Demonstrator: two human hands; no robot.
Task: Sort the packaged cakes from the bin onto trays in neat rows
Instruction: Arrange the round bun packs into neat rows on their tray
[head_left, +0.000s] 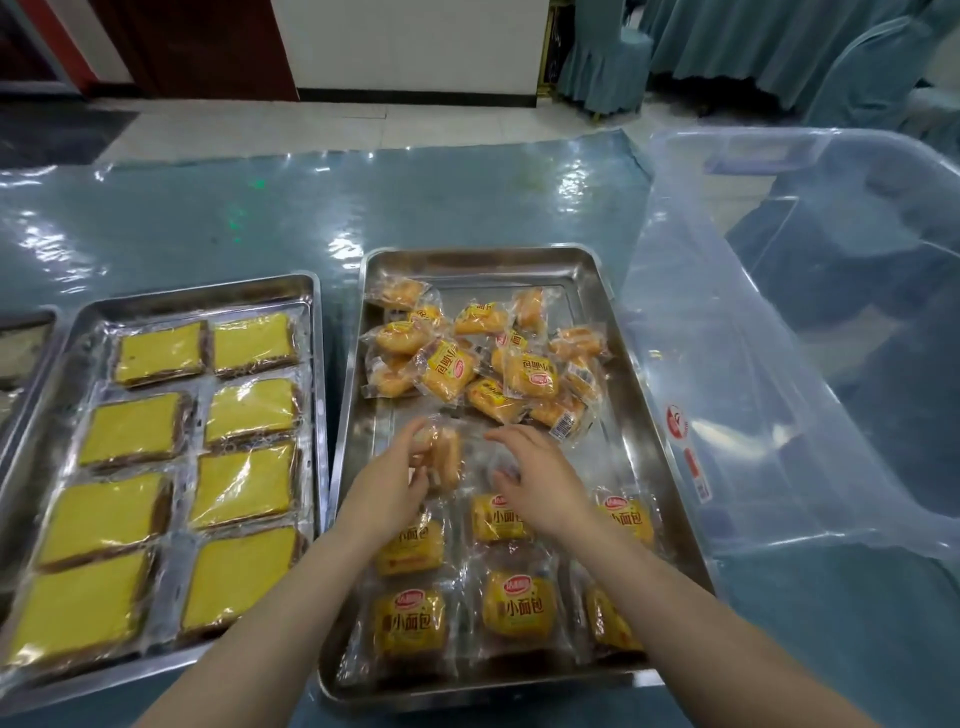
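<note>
Held cake: small orange bun in clear wrapper (441, 460), long axis running away from the person
Left hand (392, 480): fingers curled round it
Right hand (535, 480): fingers loose, empty, just beside
Open slot: bare steel tray (660, 415) beyond the near rows

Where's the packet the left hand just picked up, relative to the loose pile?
In the head view, the clear-wrapped orange bun packet sits in the left hand mid-way down the right steel tray, just below the loose pile of bun packets and above the neat rows.

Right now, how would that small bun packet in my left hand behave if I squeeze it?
The bun packet probably gives softly, since it looks puffy. Its shiny clear wrapper likely slips a bit and crinkles. The left hand holds it alone, so it seems light.
</note>
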